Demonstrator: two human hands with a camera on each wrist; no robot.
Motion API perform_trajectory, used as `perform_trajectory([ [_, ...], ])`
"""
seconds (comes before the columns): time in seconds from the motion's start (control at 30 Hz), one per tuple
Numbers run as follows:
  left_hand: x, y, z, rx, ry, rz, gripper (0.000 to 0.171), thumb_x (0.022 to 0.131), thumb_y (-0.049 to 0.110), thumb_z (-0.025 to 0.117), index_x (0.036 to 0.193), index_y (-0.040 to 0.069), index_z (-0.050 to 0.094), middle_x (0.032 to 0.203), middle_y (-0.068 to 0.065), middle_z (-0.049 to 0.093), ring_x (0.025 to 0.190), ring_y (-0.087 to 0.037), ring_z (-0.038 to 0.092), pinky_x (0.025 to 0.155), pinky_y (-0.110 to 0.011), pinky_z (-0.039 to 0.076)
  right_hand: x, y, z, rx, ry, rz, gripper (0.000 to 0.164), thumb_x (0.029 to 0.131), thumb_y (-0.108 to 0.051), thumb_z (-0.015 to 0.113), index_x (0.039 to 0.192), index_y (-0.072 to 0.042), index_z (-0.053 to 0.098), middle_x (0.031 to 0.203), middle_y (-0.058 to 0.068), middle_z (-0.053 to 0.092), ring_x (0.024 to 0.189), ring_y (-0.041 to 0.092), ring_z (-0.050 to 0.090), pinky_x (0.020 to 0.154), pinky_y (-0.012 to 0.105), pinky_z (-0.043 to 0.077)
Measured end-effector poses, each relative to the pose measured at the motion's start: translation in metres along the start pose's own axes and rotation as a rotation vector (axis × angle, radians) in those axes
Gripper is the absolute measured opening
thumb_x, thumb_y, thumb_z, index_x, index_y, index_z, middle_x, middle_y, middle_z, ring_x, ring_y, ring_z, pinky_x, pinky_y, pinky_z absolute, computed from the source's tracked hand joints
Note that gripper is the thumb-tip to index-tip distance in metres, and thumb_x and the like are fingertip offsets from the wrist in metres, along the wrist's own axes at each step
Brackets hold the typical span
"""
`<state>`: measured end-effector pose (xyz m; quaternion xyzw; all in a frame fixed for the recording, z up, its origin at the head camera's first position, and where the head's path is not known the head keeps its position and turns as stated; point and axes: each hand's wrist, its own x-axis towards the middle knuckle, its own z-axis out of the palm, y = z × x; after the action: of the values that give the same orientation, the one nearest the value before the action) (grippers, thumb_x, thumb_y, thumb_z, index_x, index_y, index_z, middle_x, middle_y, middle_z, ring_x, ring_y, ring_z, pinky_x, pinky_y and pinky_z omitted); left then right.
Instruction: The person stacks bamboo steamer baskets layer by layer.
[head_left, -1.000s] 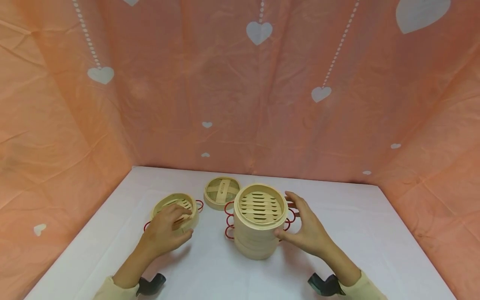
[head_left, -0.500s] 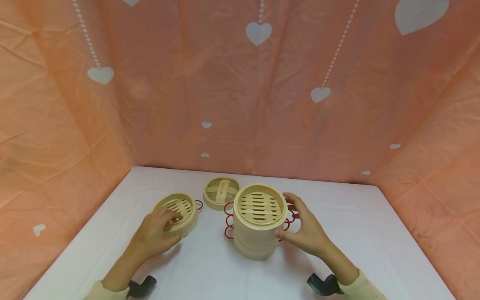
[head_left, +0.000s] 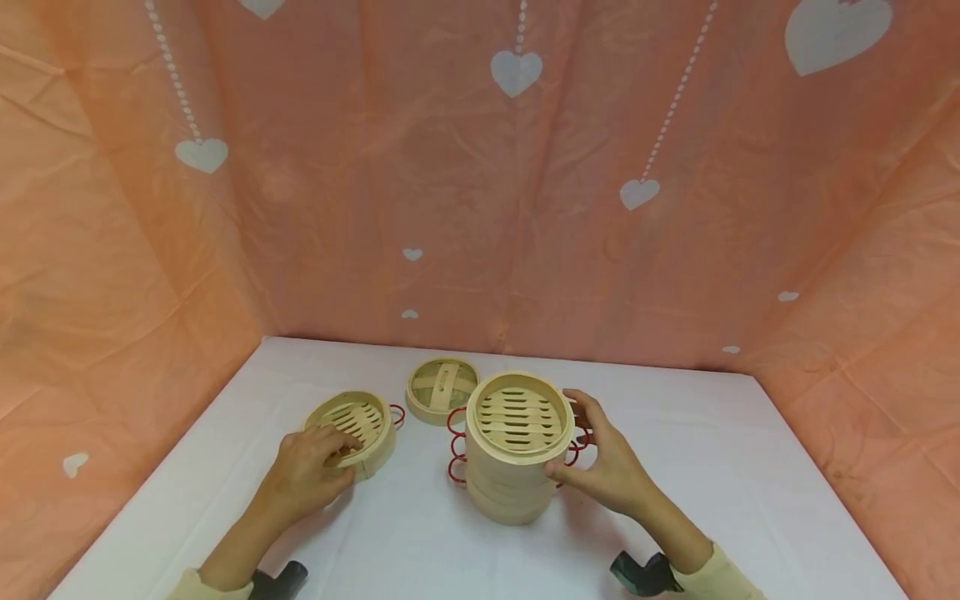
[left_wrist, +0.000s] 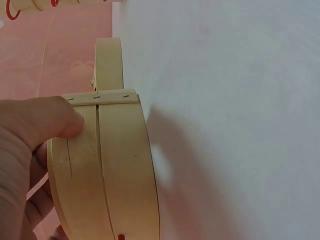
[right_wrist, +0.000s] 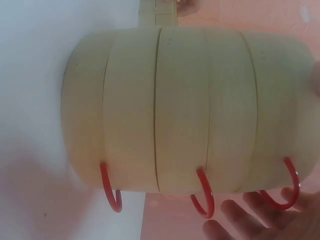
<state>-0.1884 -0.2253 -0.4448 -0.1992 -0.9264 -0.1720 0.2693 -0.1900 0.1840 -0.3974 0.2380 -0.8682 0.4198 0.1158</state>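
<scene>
On the left of the table sits a single round bamboo steamer basket [head_left: 384, 446] with a slatted base and red loop handles. My left hand [head_left: 300, 473] pinches its near left rim; in the left wrist view the thumb [left_wrist: 62, 117] lies on the outer wall, the other fingers over the rim. In the middle stands an upright stack of steamer baskets [head_left: 504, 492], several red loops down its sides. My right hand [head_left: 615, 467] holds the top tier from the right, thumb at the near side, fingers [right_wrist: 260, 215] by the red handle at the far side.
A woven bamboo steamer lid [head_left: 431, 392] lies behind, between the single basket and the stack. The white-covered table [head_left: 675, 417] is bounded by peach curtains [head_left: 450, 192] with heart prints at the back and both sides.
My left hand has moved left and slightly back toward me along the single basket's rim, uncovering more of its slats. The right hand and the stack hold their place.
</scene>
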Motion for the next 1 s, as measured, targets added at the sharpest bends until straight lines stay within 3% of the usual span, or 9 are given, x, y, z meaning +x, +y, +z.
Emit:
perform_trajectory([
  [0.43,-0.0027,-0.0017,0.0054,-0.011,-0.029,-0.031,0.032,0.060,0.010,0.079,0.088,0.019,0.068,0.086,0.010,0.065,0.081,-0.008,0.056,0.076,-0.037,0.035,0.0002,0.0004,0.0010,0.050,-0.020,0.032,0.090,0.071,-0.028,0.083,0.144,-0.012,0.033,0.121,0.010,0.061,0.096,0.015,0.059,0.077,0.027,0.051],
  [0.77,0.0007,0.0033,0.0013,-0.006,-0.040,-0.006,0.033,0.060,0.008,0.078,0.090,0.017,0.068,0.089,0.006,0.067,0.086,-0.013,0.060,0.073,-0.037,0.038,0.0001,0.0005,0.0006,0.058,-0.023,0.036,0.088,0.073,-0.027,0.082,0.144,-0.012,0.033,0.121,0.011,0.062,0.091,0.014,0.059,0.075,0.028,0.051],
  [1.0,0.0008,0.0031,0.0036,0.008,-0.015,0.011,0.033,0.061,0.009,0.077,0.092,0.017,0.068,0.086,0.008,0.064,0.080,-0.011,0.057,0.070,-0.031,0.032,0.0017,0.0031,0.0003,0.078,-0.031,0.035,0.084,0.074,-0.026,0.081,0.143,-0.017,0.034,0.120,0.011,0.062,0.088,0.011,0.059,0.074,0.028,0.052],
])
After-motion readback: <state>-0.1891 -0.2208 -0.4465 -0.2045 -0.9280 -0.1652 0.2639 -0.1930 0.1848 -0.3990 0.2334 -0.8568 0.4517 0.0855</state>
